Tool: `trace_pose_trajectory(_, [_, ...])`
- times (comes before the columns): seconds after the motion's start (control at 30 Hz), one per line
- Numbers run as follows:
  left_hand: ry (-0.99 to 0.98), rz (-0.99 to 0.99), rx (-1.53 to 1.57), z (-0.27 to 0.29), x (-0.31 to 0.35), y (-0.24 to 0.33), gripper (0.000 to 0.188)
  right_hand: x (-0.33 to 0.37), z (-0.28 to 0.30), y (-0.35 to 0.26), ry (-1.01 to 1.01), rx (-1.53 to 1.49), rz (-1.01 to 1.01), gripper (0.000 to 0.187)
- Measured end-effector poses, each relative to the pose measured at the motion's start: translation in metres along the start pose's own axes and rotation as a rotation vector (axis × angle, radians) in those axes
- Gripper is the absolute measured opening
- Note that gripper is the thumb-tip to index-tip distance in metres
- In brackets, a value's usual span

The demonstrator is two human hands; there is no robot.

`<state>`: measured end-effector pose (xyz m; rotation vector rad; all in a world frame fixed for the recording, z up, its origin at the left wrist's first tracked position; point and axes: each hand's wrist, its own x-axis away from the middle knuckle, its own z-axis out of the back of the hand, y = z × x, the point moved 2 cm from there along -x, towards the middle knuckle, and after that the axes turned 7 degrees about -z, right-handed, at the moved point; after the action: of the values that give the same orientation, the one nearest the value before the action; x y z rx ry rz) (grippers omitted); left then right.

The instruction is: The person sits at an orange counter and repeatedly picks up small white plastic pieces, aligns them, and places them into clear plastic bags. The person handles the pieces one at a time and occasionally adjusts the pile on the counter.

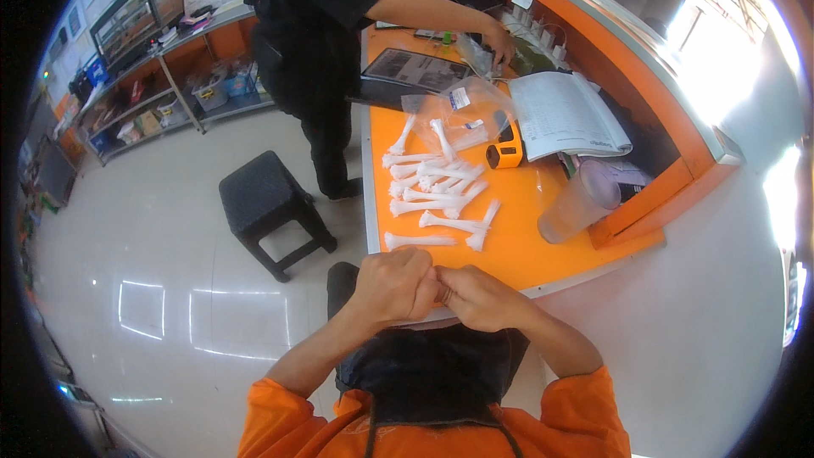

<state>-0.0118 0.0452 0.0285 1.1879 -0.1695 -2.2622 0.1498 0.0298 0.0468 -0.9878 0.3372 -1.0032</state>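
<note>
Low in the frame, the left hand [394, 284] is curled into a fist, pressed against the right hand [479, 297], also closed; something small is pinched between them, too hidden to name; just above, bundles of white cable ties [437, 195] lie on the orange bench [526, 246].

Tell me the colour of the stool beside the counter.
Black stool, clearest in the head view.

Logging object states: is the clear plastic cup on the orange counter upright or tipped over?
Upright. The plastic cup stands on its base on the orange counter, rim uppermost.
</note>
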Motion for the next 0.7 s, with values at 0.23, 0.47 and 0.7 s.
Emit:
trace_pose_trajectory(0.23, [-0.042,0.087,0.089,-0.003,-0.006,0.004,0.02,0.0,-0.002,0.001,0.051,0.146,0.017,0.026])
trace_pose_trajectory(0.47, [-0.115,0.158,0.104,-0.007,-0.005,-0.001,0.025,-0.004,0.002,0.004,0.052,0.221,-0.005,0.027])
trace_pose_trajectory(0.7, [-0.206,0.254,0.209,-0.005,-0.007,-0.011,0.032,-0.003,0.008,-0.001,0.092,0.425,-0.021,0.017])
